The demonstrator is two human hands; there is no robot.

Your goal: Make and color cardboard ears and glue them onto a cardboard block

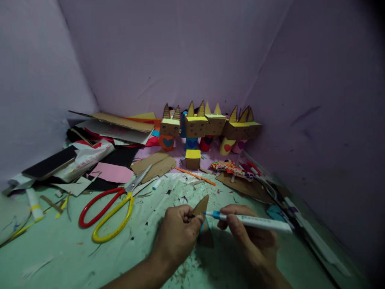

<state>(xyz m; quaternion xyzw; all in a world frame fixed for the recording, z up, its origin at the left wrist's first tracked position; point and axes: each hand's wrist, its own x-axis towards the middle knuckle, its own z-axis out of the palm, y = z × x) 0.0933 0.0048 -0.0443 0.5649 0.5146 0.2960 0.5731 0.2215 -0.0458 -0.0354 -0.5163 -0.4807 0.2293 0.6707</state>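
My left hand (177, 233) pinches a small pointed piece of brown cardboard (201, 206) between thumb and fingers, low in the middle of the view. From the right, my right hand (248, 233) holds a white marker (258, 222) with a blue tip, which points left and meets the edge of the cardboard piece. Just below the piece is another pointed brown shape (206, 236) with a blue edge, partly hidden by my left hand. Large scissors (132, 190) with one red and one yellow handle lie partly open to the left of my hands.
Cardboard figures (197, 126) with pointed ears stand along the back wall, behind a small yellow-topped box (193, 159). Sheets of cardboard and paper (120, 124) are piled at the back left, near pink paper (111, 172). Patterned cloth (231, 168) and several markers lie at the right.
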